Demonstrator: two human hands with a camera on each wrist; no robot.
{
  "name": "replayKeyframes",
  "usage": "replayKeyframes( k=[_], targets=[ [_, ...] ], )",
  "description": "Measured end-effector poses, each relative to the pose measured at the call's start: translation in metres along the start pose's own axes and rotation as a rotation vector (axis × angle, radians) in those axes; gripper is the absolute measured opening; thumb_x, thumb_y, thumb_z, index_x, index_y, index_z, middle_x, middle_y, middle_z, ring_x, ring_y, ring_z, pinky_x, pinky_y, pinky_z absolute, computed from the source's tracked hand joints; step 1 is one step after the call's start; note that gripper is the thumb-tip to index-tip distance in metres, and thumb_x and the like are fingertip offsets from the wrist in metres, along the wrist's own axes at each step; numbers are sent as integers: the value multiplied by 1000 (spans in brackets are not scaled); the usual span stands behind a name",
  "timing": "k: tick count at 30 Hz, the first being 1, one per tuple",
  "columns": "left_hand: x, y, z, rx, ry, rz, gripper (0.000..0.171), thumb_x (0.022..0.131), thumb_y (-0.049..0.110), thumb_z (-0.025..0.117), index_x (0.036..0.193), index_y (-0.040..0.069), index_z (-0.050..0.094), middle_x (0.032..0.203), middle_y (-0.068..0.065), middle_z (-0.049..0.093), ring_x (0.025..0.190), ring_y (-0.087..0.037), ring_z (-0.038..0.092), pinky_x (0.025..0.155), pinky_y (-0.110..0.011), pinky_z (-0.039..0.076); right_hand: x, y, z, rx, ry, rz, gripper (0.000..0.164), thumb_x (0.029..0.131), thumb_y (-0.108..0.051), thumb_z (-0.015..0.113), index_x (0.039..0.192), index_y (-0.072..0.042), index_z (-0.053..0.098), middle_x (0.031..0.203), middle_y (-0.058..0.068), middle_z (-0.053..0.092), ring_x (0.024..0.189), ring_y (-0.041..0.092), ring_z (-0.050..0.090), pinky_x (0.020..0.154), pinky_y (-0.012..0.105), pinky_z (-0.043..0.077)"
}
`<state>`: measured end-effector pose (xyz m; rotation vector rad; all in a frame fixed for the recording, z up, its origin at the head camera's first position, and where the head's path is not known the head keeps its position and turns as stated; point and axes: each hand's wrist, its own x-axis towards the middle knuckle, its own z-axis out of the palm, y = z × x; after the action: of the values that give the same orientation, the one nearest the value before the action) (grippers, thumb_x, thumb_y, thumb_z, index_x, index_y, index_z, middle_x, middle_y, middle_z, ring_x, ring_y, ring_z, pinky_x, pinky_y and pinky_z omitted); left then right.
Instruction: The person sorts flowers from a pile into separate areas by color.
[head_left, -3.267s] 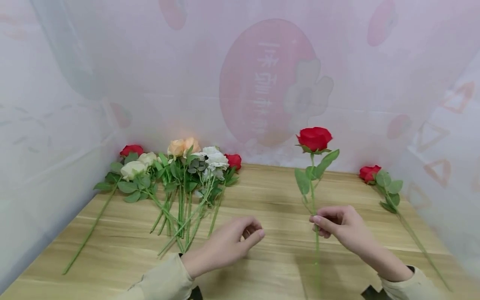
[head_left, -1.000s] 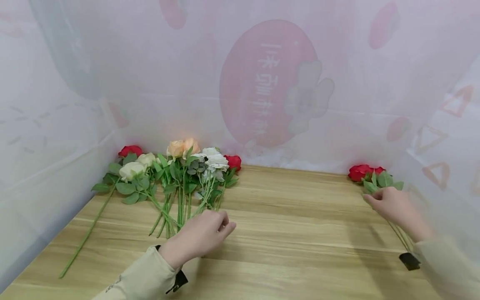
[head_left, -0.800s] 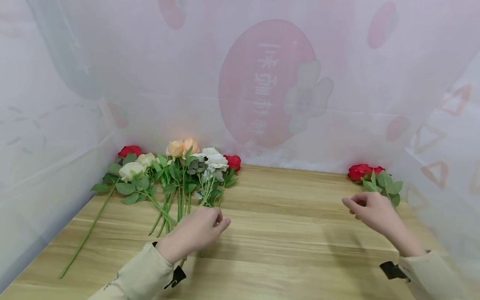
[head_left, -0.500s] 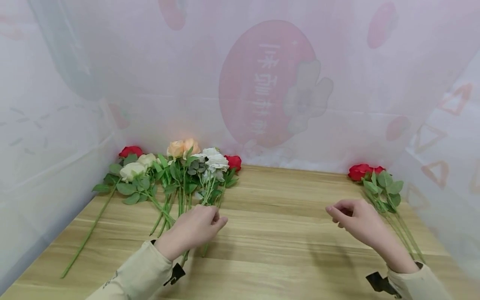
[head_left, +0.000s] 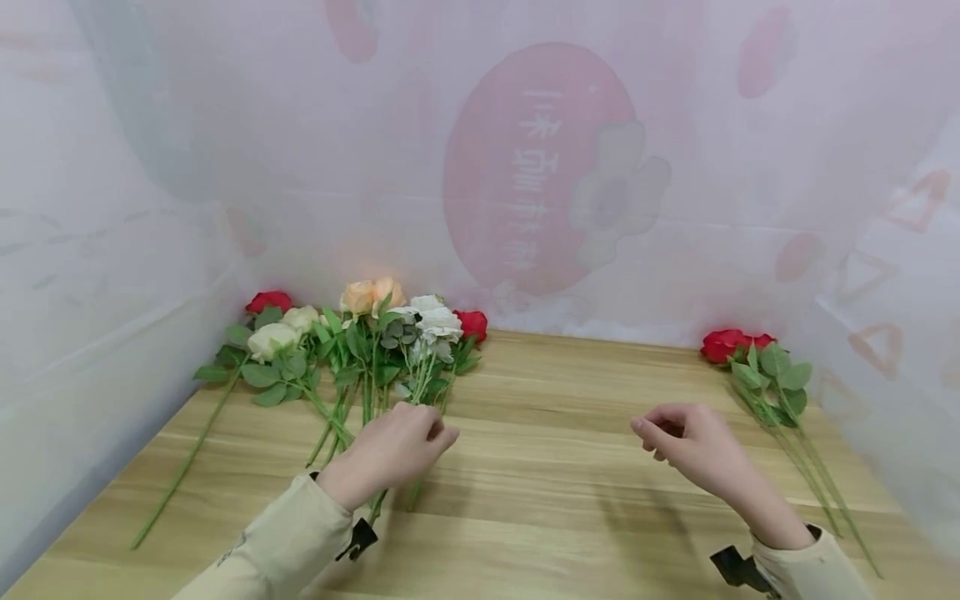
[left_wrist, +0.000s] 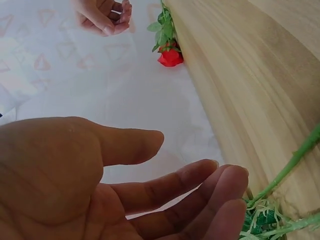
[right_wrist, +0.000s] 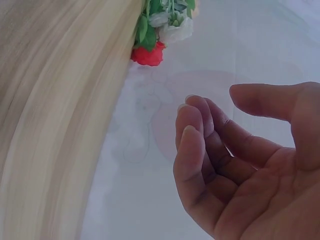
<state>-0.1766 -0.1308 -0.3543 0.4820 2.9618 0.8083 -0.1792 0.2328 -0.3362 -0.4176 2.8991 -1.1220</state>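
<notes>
My left hand point(head_left: 393, 450) hovers above the stems of the mixed flowers, its fingers loosely bent around nothing; the left wrist view shows a gap between thumb and fingertips. Over the table's right half, my right hand point(head_left: 693, 446) hangs relaxed, and in the right wrist view its palm is bare. Two red roses point(head_left: 726, 345) lie together at the far right, stems pointing toward me. On the left spread cream roses point(head_left: 273, 340), peach roses point(head_left: 358, 297), white flowers point(head_left: 435, 321), a red rose point(head_left: 471, 325) and another red rose point(head_left: 268, 302) at the far left.
The wooden table point(head_left: 547, 433) is enclosed by a printed pale curtain point(head_left: 360, 167) at the back and sides. One long stem point(head_left: 183, 462) reaches toward the table's left front. Black straps point(head_left: 360, 537) show at both cuffs.
The red rose my right hand was holding upright now lies beside the other one at the right. The right hand has let go and drawn back leftward; the left hand has shifted left.
</notes>
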Motion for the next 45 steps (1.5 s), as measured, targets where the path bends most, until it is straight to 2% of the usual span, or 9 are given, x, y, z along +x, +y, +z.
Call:
replayKeyframes(
  k=[4, 9, 14, 16, 21, 25, 29, 35, 45],
  targets=[
    [14, -5, 1, -9, 11, -19, 47, 98, 27, 61, 58, 16, 40, 50, 5, 29, 44, -9, 27, 44, -26, 25, 0, -1, 0, -3, -5, 6, 26, 98, -34, 63, 91, -10, 71, 75, 0, 63, 70, 19, 63, 61, 33, 51],
    [35, -14, 5, 33, 49, -49, 37, 95, 20, 66, 58, 15, 60, 51, 6, 37, 44, -9, 33, 43, -26, 27, 2, -5, 2, -1, -24, -1, 25, 98, -33, 63, 90, -11, 71, 74, -1, 63, 70, 18, 63, 61, 33, 51],
    [48, -15, 13, 131, 59, -72, 47, 91, 12, 65, 51, 16, 40, 52, 5, 23, 46, -10, 22, 42, -27, 20, 3, -4, 6, 17, -33, -25, 24, 98, -31, 64, 86, -11, 70, 72, 0, 62, 68, 19, 62, 60, 33, 52],
    [51, -15, 16, 180, 53, -97, 42, 88, 10, 64, 55, 15, 39, 54, 3, 30, 48, -12, 27, 41, -29, 26, 2, -4, 8, 24, -37, -29, 24, 98, -30, 64, 85, -11, 70, 72, 0, 62, 67, 19, 62, 60, 32, 52],
    [52, -15, 22, 286, 32, -163, 14, 83, 4, 63, 70, 9, 58, 74, -12, 61, 57, -21, 54, 45, -43, 46, 2, -4, 9, 38, -50, -33, 23, 98, -27, 64, 85, -10, 70, 72, 0, 62, 68, 22, 63, 60, 32, 52],
    [53, -17, 27, 324, 28, -170, 10, 82, 1, 60, 73, 7, 61, 76, -14, 63, 59, -24, 57, 47, -45, 48, 2, -5, 7, 36, -58, -32, 24, 98, -29, 63, 85, -10, 69, 72, 1, 62, 69, 23, 63, 60, 33, 52],
    [54, -19, 32, 319, 16, -146, 16, 83, 1, 58, 69, 8, 58, 71, -12, 59, 59, -22, 55, 47, -43, 47, 2, -7, 4, 29, -62, -35, 24, 98, -30, 63, 86, -10, 70, 73, 0, 62, 70, 22, 63, 60, 33, 52],
    [54, -22, 34, 339, -7, -142, 14, 87, -2, 57, 77, 7, 61, 80, -15, 63, 65, -27, 61, 52, -48, 50, 1, -10, 0, 32, -67, -41, 24, 98, -31, 63, 87, -11, 70, 74, 1, 62, 72, 22, 63, 61, 33, 52],
    [54, -20, 23, 195, -180, -185, 13, 85, -5, 53, 80, 7, 53, 71, -9, 48, 62, -22, 44, 52, -36, 34, 0, -10, 1, 14, -63, -61, 25, 98, -32, 63, 85, -12, 69, 73, -1, 62, 71, 20, 62, 61, 32, 51]
  ],
)
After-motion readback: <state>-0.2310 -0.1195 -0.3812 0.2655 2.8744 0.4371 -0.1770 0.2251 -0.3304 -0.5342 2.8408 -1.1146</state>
